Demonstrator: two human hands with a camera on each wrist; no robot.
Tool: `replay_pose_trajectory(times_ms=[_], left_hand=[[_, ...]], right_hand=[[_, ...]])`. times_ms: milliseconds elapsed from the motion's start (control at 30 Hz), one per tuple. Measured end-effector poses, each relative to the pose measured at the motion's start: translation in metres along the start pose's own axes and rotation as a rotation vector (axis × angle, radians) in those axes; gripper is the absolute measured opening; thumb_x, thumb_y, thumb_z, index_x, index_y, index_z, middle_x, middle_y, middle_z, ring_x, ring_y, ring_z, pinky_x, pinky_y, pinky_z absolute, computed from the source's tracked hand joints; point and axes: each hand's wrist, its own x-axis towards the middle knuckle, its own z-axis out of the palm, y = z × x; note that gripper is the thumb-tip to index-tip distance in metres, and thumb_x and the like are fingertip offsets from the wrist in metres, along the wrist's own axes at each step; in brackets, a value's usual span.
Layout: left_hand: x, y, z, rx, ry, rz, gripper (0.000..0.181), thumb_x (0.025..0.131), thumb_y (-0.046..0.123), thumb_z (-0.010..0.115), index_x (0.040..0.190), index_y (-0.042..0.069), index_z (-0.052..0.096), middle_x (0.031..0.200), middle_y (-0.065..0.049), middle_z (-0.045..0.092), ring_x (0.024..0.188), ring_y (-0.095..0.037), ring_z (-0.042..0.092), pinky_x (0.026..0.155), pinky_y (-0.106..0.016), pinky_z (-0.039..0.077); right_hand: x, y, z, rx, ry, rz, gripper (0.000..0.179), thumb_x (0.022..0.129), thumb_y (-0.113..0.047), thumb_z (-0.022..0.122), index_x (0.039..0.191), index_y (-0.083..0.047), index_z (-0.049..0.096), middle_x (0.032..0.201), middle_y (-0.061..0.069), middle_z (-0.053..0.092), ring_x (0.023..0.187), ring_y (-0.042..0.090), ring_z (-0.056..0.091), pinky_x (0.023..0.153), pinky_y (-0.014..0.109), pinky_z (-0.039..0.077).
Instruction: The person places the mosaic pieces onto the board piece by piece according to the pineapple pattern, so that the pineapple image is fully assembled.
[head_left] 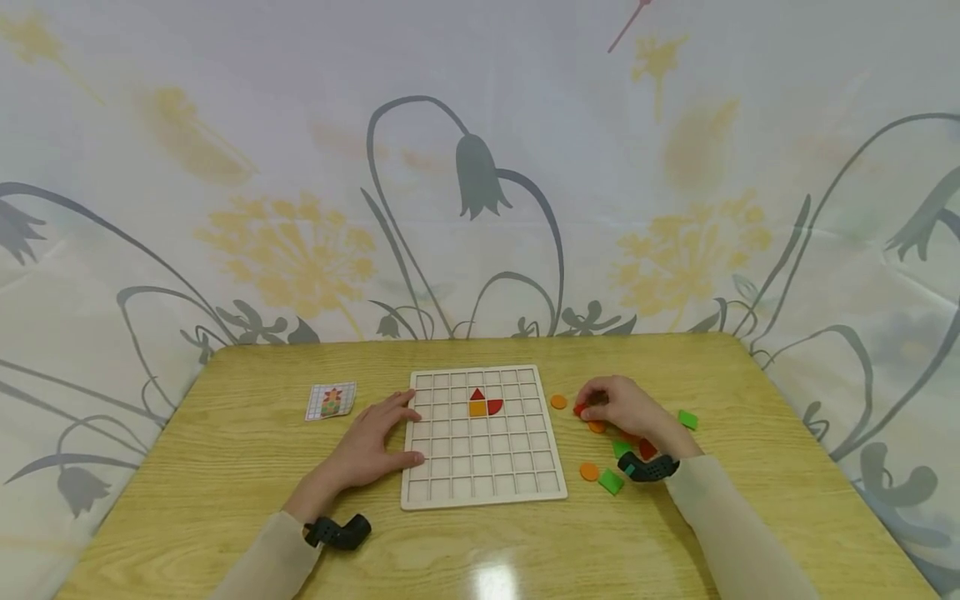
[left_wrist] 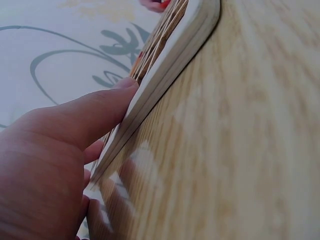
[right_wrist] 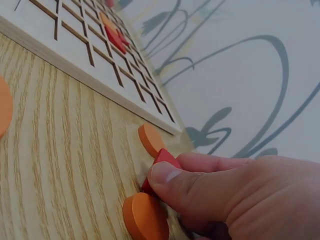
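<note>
A white grid board (head_left: 480, 467) lies mid-table. In its upper middle cells sit a red triangle (head_left: 477, 394), an orange square (head_left: 477, 408) and a red quarter circle (head_left: 495, 406). My left hand (head_left: 366, 443) rests along the board's left edge, fingers spread and the thumb (left_wrist: 112, 97) laid on the rim. Right of the board, my right hand (head_left: 621, 408) pinches a red tile (right_wrist: 166, 158) between thumb and forefinger, close over the table. Its full outline is hidden by the fingers. Orange discs (right_wrist: 150, 140) lie on either side of that tile.
Loose pieces are scattered right of the board: an orange disc (head_left: 589, 472), a green square (head_left: 611, 481), another green square (head_left: 687, 419) and a red piece (head_left: 647, 451) partly under the right wrist. A patterned picture card (head_left: 331, 402) lies left of the board. A printed cloth hangs behind the table.
</note>
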Motion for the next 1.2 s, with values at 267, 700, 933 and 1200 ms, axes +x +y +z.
replay_pose_trajectory(times_ms=[267, 700, 933, 1200], left_hand=[[0.0, -0.001, 0.0, 0.002, -0.005, 0.002, 0.054, 0.086, 0.046, 0.074, 0.128, 0.014, 0.061, 0.16, -0.009, 0.032, 0.148, -0.034, 0.022, 0.115, -0.061, 0.016], [0.0, 0.0, -0.001, -0.006, -0.01, 0.007, 0.055, 0.086, 0.044, 0.075, 0.129, 0.014, 0.06, 0.16, -0.01, 0.031, 0.148, -0.034, 0.022, 0.115, -0.063, 0.015], [0.001, -0.001, -0.001, -0.003, -0.008, 0.007, 0.054, 0.087, 0.045, 0.075, 0.128, 0.015, 0.061, 0.16, -0.009, 0.032, 0.148, -0.034, 0.022, 0.114, -0.063, 0.016], [0.001, -0.002, 0.0, -0.01, -0.008, -0.005, 0.054, 0.086, 0.046, 0.075, 0.128, 0.015, 0.061, 0.161, -0.008, 0.031, 0.149, -0.033, 0.022, 0.115, -0.062, 0.015]], right_hand=[[0.001, -0.009, 0.006, 0.087, 0.133, 0.027, 0.014, 0.093, -0.016, 0.072, 0.106, -0.01, 0.072, 0.096, 0.001, 0.067, 0.083, 0.021, 0.06, 0.069, 0.032, 0.051], [0.025, -0.042, 0.044, 0.132, 0.167, -0.1, 0.017, 0.094, -0.016, 0.071, 0.11, -0.011, 0.075, 0.102, -0.001, 0.069, 0.085, 0.016, 0.061, 0.07, 0.031, 0.05], [0.04, -0.064, 0.061, 0.228, 0.166, -0.169, 0.015, 0.093, -0.011, 0.07, 0.107, -0.007, 0.075, 0.11, 0.002, 0.07, 0.093, 0.019, 0.065, 0.081, 0.035, 0.054], [0.054, -0.078, 0.08, 0.19, 0.139, -0.192, 0.014, 0.09, -0.012, 0.074, 0.104, -0.01, 0.077, 0.111, 0.002, 0.071, 0.101, 0.019, 0.066, 0.087, 0.034, 0.055]])
